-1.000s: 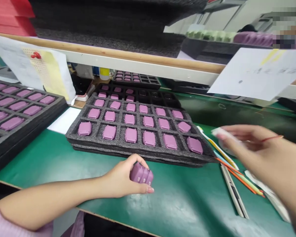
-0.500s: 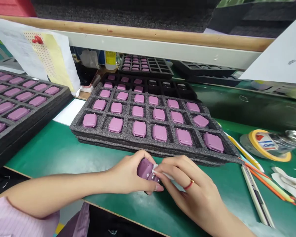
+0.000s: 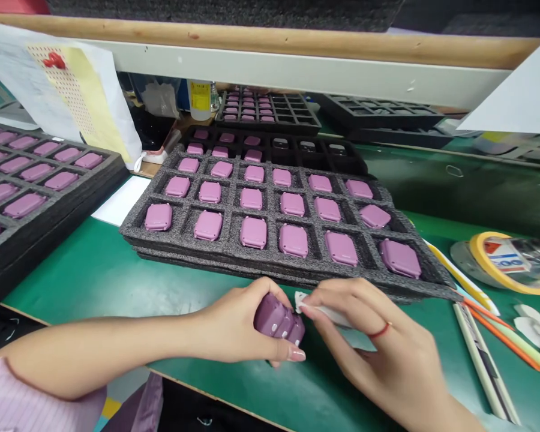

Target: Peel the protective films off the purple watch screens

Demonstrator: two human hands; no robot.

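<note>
Several purple watch cases [image 3: 270, 316] are held side by side in my left hand [image 3: 234, 324], whose thumb and fingers wrap round the stack. Small pale openings show along their edges. Just to the right, my right hand [image 3: 378, 342] pinches a white wiping cloth [image 3: 300, 302], its folded tip apart from the cases. Behind both hands lies a dark foam tray [image 3: 234, 255] with purple watch cases [image 3: 293, 240] in its compartments.
At the left stands another foam tray [image 3: 103, 174] of purple cases. On the right lie a white-handled cutter [image 3: 483, 360], orange sticks [image 3: 506, 339] and a glass bottle with yellow tape [image 3: 499, 264]. A shelf edge [image 3: 270, 60] crosses above; papers [image 3: 76, 102] hang from it.
My right hand has drawn the white cloth off the watch cases, moving to the right. My left hand keeps its hold, and more of the cases' edges shows. The view has shifted slightly.
</note>
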